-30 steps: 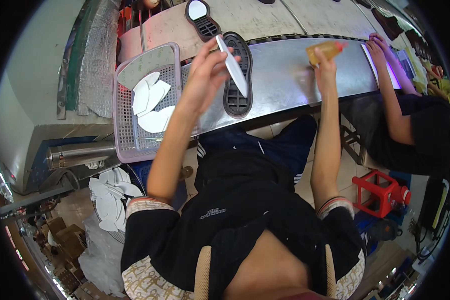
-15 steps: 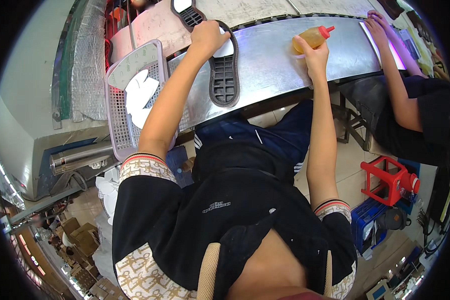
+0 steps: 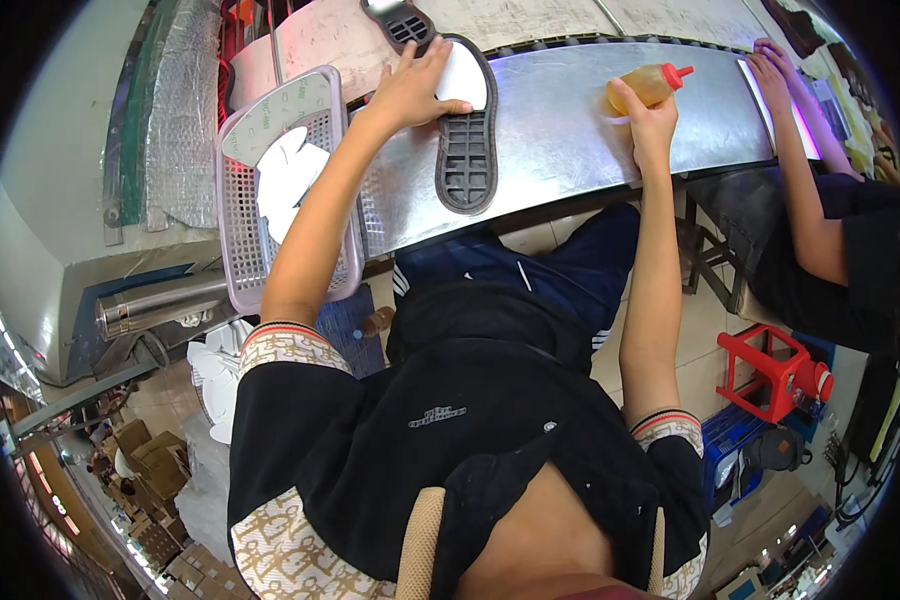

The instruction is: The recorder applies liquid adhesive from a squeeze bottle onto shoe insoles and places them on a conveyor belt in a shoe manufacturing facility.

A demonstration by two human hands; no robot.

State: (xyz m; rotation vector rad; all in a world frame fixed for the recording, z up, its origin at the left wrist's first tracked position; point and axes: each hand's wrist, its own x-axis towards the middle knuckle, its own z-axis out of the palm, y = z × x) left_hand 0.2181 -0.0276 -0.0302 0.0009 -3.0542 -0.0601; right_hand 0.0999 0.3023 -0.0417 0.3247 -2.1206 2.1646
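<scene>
A black shoe sole (image 3: 467, 165) with a grid of hollows lies on the metal bench, its toe end away from me. A white insert (image 3: 461, 78) covers its forefoot. Over the left edge of that insert rests my left hand (image 3: 417, 88), fingers spread and thumb lying across the insert's near end. My right hand (image 3: 650, 125) is wrapped round a squeeze bottle (image 3: 642, 87) with yellowish contents and a red nozzle, tilted on its side above the bench and pointing right. A second black sole (image 3: 406, 28) with a white insert lies just beyond the first.
At my left stands a pale lilac plastic basket (image 3: 237, 220) with white cut pieces (image 3: 287, 180) in it. Past the metal bench (image 3: 550, 130) runs a pale belt (image 3: 530, 20). On the right, another person's hands (image 3: 770, 65) are by a white sheet. A red stool (image 3: 770, 370) stands on the floor.
My left hand has opened out and flattened along the insert's left edge, uncovering more of it. The view has shifted slightly; the bottle stays in my right hand.
</scene>
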